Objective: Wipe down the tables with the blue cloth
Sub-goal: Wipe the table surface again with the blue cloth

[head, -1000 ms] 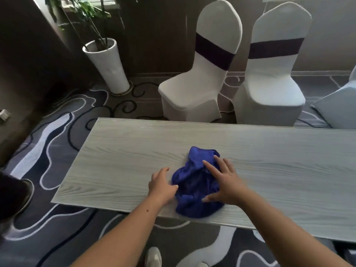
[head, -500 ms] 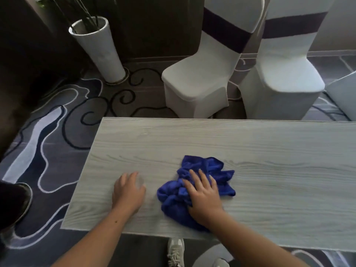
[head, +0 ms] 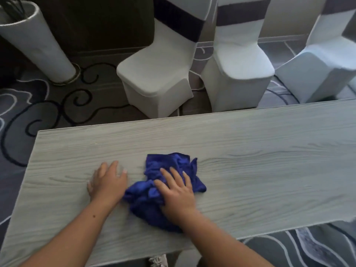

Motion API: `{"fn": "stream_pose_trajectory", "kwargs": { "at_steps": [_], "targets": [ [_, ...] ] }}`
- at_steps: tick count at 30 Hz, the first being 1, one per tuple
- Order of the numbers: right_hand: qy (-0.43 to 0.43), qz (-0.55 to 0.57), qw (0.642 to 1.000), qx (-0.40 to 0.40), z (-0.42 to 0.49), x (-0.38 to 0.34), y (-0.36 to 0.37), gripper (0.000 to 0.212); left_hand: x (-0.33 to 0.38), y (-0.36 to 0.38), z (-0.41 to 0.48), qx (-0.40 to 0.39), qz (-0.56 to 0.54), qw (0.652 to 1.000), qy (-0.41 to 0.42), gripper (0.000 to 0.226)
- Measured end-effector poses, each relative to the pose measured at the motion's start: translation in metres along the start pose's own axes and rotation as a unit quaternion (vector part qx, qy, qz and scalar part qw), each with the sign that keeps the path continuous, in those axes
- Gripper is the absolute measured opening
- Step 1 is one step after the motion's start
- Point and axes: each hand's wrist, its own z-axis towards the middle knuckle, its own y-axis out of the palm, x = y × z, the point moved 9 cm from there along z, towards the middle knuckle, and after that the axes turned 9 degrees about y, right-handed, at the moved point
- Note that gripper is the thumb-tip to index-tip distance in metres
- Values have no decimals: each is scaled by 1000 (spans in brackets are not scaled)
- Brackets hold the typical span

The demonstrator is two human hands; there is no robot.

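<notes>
A crumpled blue cloth [head: 169, 174] lies on the pale grey wood-grain table [head: 260, 160], a little left of its middle. My right hand [head: 176, 191] presses flat on the near part of the cloth, fingers spread over it. My left hand [head: 107, 182] rests flat on the bare tabletop just left of the cloth, fingers apart, holding nothing; its edge is close to the cloth's left fold.
Three white-covered chairs with dark sashes [head: 159, 74], [head: 238, 68], [head: 316, 74] stand beyond the table's far edge. A tall white planter [head: 36, 43] stands on the patterned carpet at the far left. A white shoe [head: 159, 261] shows below the table's near edge.
My right hand has pushed the cloth away from the near edge toward the table's middle. My left hand left the cloth and now lies flat beside it. The view tilted down.
</notes>
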Motion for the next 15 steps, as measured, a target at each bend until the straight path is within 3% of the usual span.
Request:
{"fn": "stream_pose_trajectory", "kwargs": {
  "at_steps": [3, 8, 15],
  "targets": [
    [163, 24, 984, 69, -10, 167, -50, 65, 51, 14, -6, -19, 9, 1000, 21, 54],
    [418, 14, 905, 80, -107, 451, -104, 66, 156, 65, -37, -32, -15, 997, 66, 54],
    [509, 17, 856, 93, -189, 663, -160, 64, 324, 196, -129, -150, 78, 978, 124, 71]
  ]
}}
